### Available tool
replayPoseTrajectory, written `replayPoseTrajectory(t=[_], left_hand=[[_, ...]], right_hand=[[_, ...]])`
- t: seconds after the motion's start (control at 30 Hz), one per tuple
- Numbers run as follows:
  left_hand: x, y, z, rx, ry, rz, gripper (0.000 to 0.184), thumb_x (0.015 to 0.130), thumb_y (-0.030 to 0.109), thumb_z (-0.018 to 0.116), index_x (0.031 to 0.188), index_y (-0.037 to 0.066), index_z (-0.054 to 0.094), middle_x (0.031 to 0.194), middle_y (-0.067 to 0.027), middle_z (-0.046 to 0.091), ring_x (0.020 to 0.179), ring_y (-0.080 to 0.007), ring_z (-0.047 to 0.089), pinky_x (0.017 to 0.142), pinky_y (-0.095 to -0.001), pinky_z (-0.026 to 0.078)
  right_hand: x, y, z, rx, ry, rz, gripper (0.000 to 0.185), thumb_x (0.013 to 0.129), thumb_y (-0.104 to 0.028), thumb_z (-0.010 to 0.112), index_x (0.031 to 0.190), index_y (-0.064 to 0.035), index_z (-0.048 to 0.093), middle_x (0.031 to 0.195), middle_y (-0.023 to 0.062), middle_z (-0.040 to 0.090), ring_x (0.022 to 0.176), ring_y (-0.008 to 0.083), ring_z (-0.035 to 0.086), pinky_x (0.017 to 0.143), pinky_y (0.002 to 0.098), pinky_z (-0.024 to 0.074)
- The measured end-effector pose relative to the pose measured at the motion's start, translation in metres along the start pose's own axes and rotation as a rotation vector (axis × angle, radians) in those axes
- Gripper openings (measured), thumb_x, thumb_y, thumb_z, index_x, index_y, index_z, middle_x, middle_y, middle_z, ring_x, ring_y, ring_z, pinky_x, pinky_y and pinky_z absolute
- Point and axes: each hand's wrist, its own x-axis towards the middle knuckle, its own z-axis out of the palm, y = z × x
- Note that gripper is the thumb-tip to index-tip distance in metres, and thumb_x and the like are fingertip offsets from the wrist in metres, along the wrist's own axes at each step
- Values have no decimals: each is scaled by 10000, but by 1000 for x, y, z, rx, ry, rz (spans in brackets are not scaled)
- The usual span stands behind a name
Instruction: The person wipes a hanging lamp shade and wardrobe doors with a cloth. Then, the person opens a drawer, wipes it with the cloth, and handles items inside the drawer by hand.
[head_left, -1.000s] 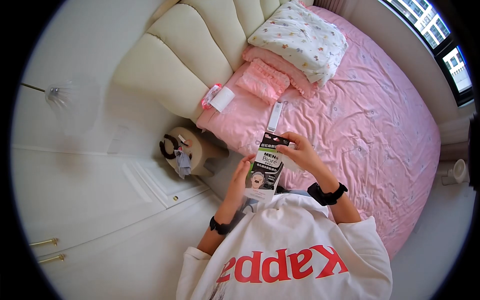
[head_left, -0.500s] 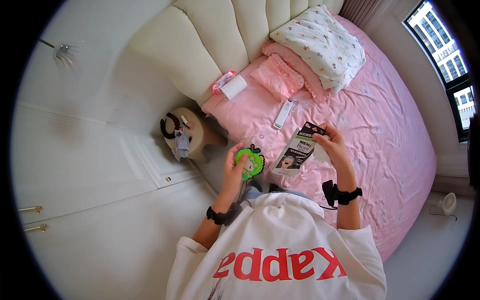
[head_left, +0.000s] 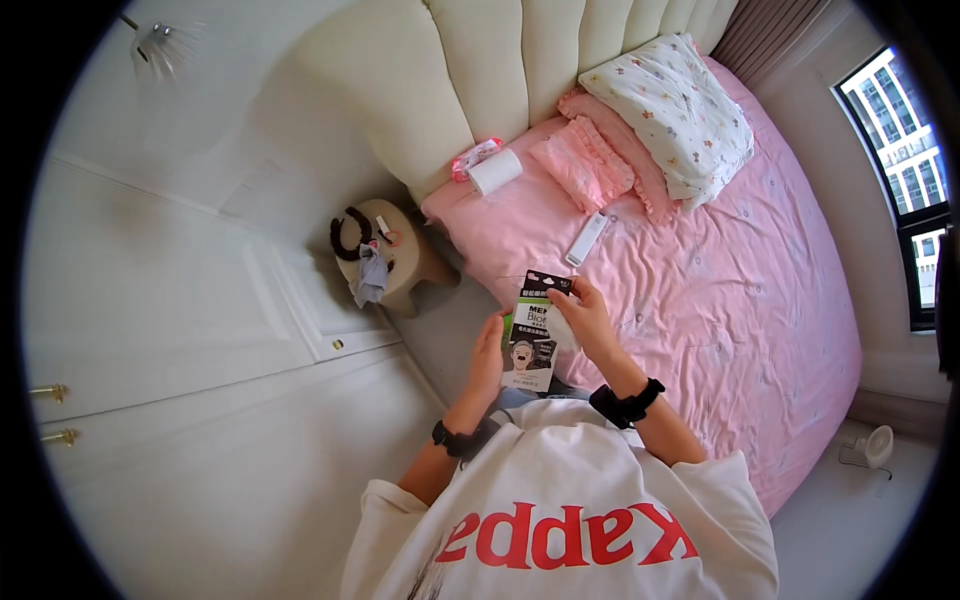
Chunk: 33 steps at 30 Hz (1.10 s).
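My right hand [head_left: 590, 325] pinches a black-and-white Men's Biore packet [head_left: 528, 358] by its upper right side. A pale white piece, too unclear to name, shows beneath those fingers. My left hand [head_left: 487, 358] is at the packet's left edge, with the thumb side against it. Behind the packet, a sliver of the green cartoon charm [head_left: 507, 326] shows at the left fingers; most of it is hidden. Both hands are close together in front of my body, above the bed's near edge.
A pink-covered bed [head_left: 720, 330] fills the right side, with a white box [head_left: 586, 240], a paper roll [head_left: 496, 173], a pink pack [head_left: 475, 157] and pillows [head_left: 670, 120]. Left of it stands a beige stool [head_left: 408, 262] holding a dark headband [head_left: 345, 236] and grey cloth [head_left: 371, 273].
My right hand has moved left with the packet, bringing it in front of the green charm, which was in full view in my left hand. The camera view has shifted slightly.
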Motion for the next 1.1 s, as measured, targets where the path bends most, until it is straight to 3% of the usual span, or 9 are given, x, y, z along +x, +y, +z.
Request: replayPoseTrajectory(t=[0.13, 0.23, 0.33, 0.37, 0.47, 0.57, 0.87, 1.03, 1.1], left_hand=[[-4, 12, -7, 348, -45, -37, 358, 914, 243, 498, 1196, 28, 445, 1033, -43, 558, 850, -75, 554, 726, -213, 465], [6, 3, -29, 366, -46, 7, 391, 909, 259, 509, 1209, 24, 423, 1048, -40, 544, 877, -75, 535, 740, -220, 457], [7, 10, -44, 222, 109, 144, 383, 914, 245, 496, 1217, 25, 415, 1065, -53, 544, 923, -92, 532, 765, -227, 449], [14, 6, -54, 164, 150, 160, 371, 914, 244, 496, 1204, 25, 424, 1055, -59, 546, 919, -100, 532, 773, -234, 444], [27, -6, -90, 36, 251, 166, 348, 915, 243, 487, 1182, 24, 440, 1045, -75, 547, 922, -119, 530, 793, -248, 431], [31, 2, -114, 54, 268, 160, 364, 926, 254, 458, 1203, 21, 422, 1077, -76, 537, 949, -122, 524, 810, -248, 421], [53, 48, -166, 243, 268, 19, 382, 924, 314, 445, 1176, 28, 482, 1079, -60, 548, 951, -114, 522, 842, -265, 400], [95, 23, -203, 250, 452, 189, 365, 912, 294, 493, 1157, 24, 493, 1066, -61, 546, 998, -138, 512, 816, -274, 419], [120, 13, -231, 472, 590, 255, 328, 896, 212, 512, 1154, 11, 486, 1092, -81, 530, 1008, -172, 515, 828, -281, 414]], right_hand=[[11, 14, 17, -110, 33, -30, 163, 822, -94, 596, 944, 3, 549, 818, 32, 587, 673, 82, 551, 587, 207, 449], [15, 15, 35, -36, -16, 82, 255, 823, -108, 598, 1038, -5, 507, 845, 49, 589, 753, 99, 563, 628, 211, 456], [24, 48, 51, -82, -122, 1, 382, 826, -120, 597, 1158, -13, 439, 893, 69, 592, 842, 127, 560, 692, 234, 458], [25, 59, 50, -237, -204, 80, 495, 826, -149, 606, 1240, -9, 373, 945, 88, 594, 887, 143, 551, 736, 255, 451], [24, 65, 75, -320, -467, 275, 296, 837, -141, 599, 1089, -4, 528, 924, 57, 589, 850, 115, 543, 760, 230, 434], [32, 72, 97, -359, -468, 325, 233, 828, -144, 606, 1012, -4, 575, 870, 45, 601, 799, 107, 544, 722, 241, 439], [82, 77, 136, -457, -574, 245, 240, 819, -135, 603, 1002, 19, 578, 865, 63, 615, 786, 105, 547, 698, 254, 446], [125, 131, 122, -410, -514, 369, 236, 818, -120, 607, 1005, 23, 586, 851, 61, 621, 770, 94, 546, 686, 242, 442], [157, 173, 121, -367, -504, 446, 219, 809, -121, 617, 965, 30, 590, 805, 58, 616, 733, 79, 537, 655, 231, 436]])
